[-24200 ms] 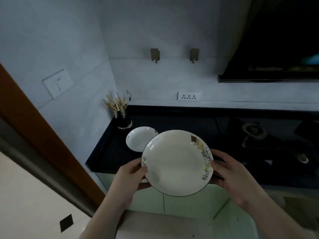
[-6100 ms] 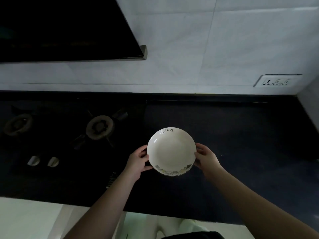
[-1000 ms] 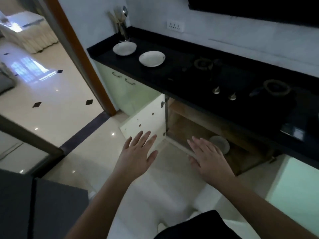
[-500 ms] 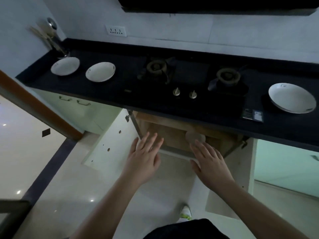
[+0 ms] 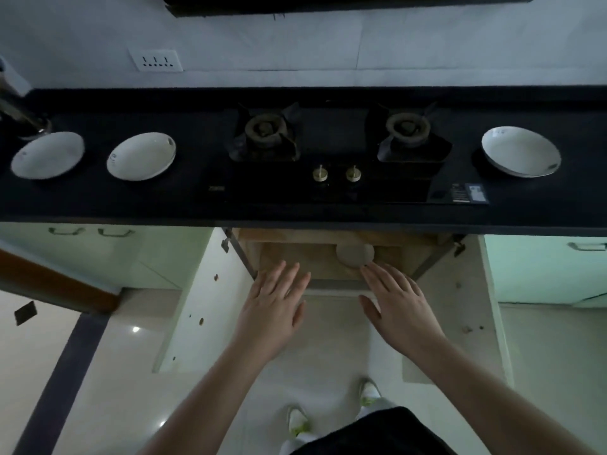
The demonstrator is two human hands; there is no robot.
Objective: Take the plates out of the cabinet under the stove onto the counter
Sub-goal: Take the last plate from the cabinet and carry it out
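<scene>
Three white plates rest upright on the black counter [image 5: 98, 205], which spans the frame's width in its upper half. The far-left plate [image 5: 47, 155] and the second plate [image 5: 141, 156], just beside it, lie at upper left. The third plate [image 5: 521, 151], with a dark rim line, lies at upper right. A fourth, pale plate [image 5: 354, 254] lies flat inside the open cabinet [image 5: 295, 257] at frame centre, below the stove [image 5: 335, 152].
</scene>
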